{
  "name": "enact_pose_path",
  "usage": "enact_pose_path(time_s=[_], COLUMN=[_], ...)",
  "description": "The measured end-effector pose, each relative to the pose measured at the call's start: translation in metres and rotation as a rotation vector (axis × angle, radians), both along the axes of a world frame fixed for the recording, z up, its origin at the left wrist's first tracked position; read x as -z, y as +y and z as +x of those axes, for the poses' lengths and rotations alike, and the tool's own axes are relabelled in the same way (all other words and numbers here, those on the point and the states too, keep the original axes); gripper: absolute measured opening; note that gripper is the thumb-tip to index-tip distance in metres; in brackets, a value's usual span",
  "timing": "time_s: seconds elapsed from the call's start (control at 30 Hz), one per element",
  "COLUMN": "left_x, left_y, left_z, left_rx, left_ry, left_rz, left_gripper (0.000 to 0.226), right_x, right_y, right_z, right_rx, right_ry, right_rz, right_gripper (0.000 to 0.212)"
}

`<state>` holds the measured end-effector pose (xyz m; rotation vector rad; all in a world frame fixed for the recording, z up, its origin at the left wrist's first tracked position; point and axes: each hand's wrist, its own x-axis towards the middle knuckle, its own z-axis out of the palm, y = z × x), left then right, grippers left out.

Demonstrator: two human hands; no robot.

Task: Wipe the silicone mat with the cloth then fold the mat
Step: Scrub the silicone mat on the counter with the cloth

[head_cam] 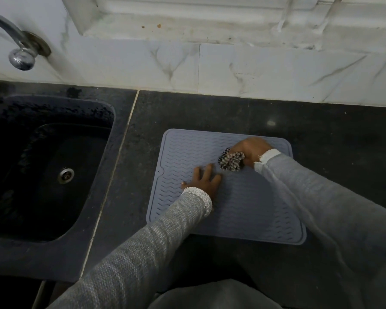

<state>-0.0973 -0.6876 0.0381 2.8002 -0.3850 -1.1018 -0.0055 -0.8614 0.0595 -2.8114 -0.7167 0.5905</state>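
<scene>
A grey-blue silicone mat (pixel 243 215) with a wavy ribbed pattern lies flat on the dark stone counter. My left hand (pixel 204 180) presses on the mat's left half with its fingers spread flat. My right hand (pixel 251 151) grips a bunched black-and-white striped cloth (pixel 231 161) and holds it against the mat near the far right part. Both arms wear grey knitted sleeves, and the right sleeve hides the mat's right edge.
A dark sink (pixel 51 168) with a metal drain is sunk into the counter on the left. A metal tap (pixel 20 50) sticks out of the marble wall above it. Bare counter (pixel 332 130) stretches right of the mat, under a window ledge (pixel 210 30).
</scene>
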Motion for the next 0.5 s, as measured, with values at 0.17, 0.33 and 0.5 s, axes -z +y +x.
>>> enact_pose_path(time_s=[0.17,0.33,0.5], left_x=[-0.007,-0.004,-0.005], left_y=[-0.005,-0.001,-0.003], left_z=[0.005,0.004,0.004], left_rx=[-0.013,0.023,0.025], left_ry=[-0.004,-0.022,-0.030], left_rz=[0.030,0.038,0.057], left_gripper=[0.101,0.104,0.100], right_x=[0.018,0.021,0.012], right_y=[0.020,-0.018,-0.030], right_z=[-0.007,-0.014,-0.007], right_rx=[-0.017,0.003,0.142], right_ry=[0.026,0.018,-0.029], right_rz=[0.017,-0.058,-0.035], right_gripper=[0.040,0.040,0.027])
